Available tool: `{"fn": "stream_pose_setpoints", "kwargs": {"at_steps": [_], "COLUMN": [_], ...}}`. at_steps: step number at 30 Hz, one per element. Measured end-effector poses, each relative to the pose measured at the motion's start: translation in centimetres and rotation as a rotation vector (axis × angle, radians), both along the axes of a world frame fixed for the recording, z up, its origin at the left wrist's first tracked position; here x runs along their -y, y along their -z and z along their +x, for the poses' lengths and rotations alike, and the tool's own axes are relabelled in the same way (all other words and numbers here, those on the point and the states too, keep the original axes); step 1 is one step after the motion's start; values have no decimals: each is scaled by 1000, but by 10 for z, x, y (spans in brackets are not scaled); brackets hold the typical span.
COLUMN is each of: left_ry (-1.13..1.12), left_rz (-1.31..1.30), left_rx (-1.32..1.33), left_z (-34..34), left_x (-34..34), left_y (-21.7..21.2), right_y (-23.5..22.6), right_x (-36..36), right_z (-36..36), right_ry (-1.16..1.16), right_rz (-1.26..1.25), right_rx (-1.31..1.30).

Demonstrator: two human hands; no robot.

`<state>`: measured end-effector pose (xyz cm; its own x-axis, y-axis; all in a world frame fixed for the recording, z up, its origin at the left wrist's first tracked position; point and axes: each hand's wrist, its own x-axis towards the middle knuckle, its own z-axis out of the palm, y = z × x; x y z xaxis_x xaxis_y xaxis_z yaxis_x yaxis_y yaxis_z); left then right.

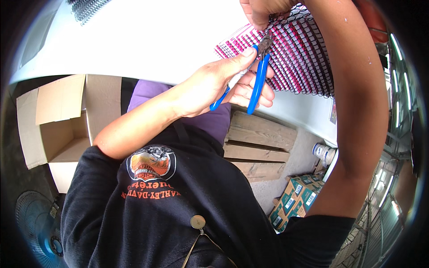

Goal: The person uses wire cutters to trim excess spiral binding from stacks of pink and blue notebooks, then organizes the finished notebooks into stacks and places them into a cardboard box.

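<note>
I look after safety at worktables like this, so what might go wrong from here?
The metal head of the blue-handled cutters, held in the left hand, is close to the fingers of the right hand, so a slip might nip one. It also sits against the pink and black mesh, whose strands lie close together, so a wrong one might get caught.

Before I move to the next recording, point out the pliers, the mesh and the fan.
Pliers (pixel 258 83): head view, on one blue handle.
Mesh (pixel 297 58): head view, near the middle of the pink-and-black sheet.
Fan (pixel 36 225): head view, on the round grille.
</note>
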<state>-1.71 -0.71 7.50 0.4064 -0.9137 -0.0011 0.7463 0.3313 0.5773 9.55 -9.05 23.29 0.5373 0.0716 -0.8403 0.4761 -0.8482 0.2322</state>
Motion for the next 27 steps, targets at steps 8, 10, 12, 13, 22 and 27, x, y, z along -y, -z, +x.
{"fn": "stream_pose_setpoints", "kwargs": {"at_steps": [8, 10, 12, 13, 22, 27], "left_ry": [75, 101, -17, -38, -65, -37], "left_rz": [-380, -435, -83, 66, -38, 16], "left_rx": [-210, -201, -1, 11, 5, 67], "left_z": [11, 11, 1, -3, 5, -3], "left_x": [10, 9, 1, 0, 5, 3], "left_y": [26, 33, 7, -10, -5, -15], "right_y": [-4, -6, -4, -4, -11, -12], "right_x": [-3, -3, 3, 6, 6, 5], "right_z": [2, 2, 3, 3, 0, -2], "right_ry": [-8, -10, 3, 8, -9, -8], "right_rz": [3, 3, 5, 5, 7, 12], "right_rx": [5, 6, 2, 1, 13, 18]}}
